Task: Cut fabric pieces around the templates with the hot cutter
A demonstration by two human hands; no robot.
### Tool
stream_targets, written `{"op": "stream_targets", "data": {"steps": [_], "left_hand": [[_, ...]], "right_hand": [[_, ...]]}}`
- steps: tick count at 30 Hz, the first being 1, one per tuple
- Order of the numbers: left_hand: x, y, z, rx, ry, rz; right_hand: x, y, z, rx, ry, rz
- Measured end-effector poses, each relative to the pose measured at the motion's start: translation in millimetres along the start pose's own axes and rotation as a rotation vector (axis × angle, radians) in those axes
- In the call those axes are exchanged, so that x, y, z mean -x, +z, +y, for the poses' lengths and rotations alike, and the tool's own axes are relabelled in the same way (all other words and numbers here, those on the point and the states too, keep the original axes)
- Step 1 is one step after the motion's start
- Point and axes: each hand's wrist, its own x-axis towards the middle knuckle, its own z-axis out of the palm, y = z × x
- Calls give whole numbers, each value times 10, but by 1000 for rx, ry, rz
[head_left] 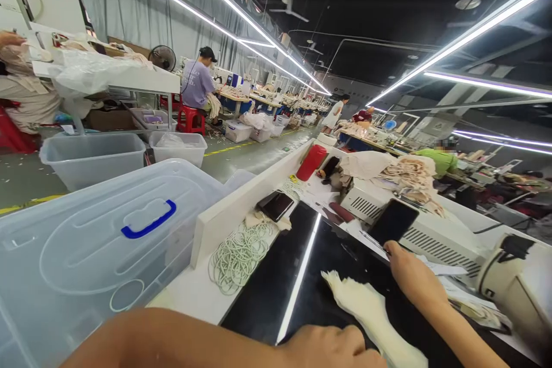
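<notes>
Two hands, left (330, 348) and right (411, 276), flank one cream cloth (366, 305) near one phone (394, 221).

My left hand (332, 348) lies on the near side of the worktop (259, 299), with a cloth piece (364, 302) just to its right and my right hand (414, 273) farther right. Beyond the right hand, a phone (395, 222) sits before a machine housing (440, 236) bearing a fabric pile (407, 172). Along the worktop's left edge, inside a low partition (248, 190), a tangle of bands (239, 256) lies nearer me than a flat case (276, 205); a cylinder (311, 162) is farthest. Left of the partition is a lidded bin (107, 224); behind it, two open bins (95, 164) and a person (198, 83) on a stool (191, 119).
</notes>
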Motion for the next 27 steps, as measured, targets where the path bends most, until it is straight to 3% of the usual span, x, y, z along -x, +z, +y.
{"op": "stream_targets", "data": {"steps": [5,9,14,19,27], "left_hand": [[26,-175,-30,65,205,-30],[45,-291,-52,168,205,-68],[88,-416,-61,215,218,-121],[114,-398,-69,242,201,-143],[154,-443,-73,351,151,-178]], "right_hand": [[55,-569,76,149,-185,8],[89,-852,-37,246,-304,-26],[116,-927,-242,284,-379,-40],[127,-917,-326,231,-388,-9],[241,-1015,-337,-66,-225,77]]}}
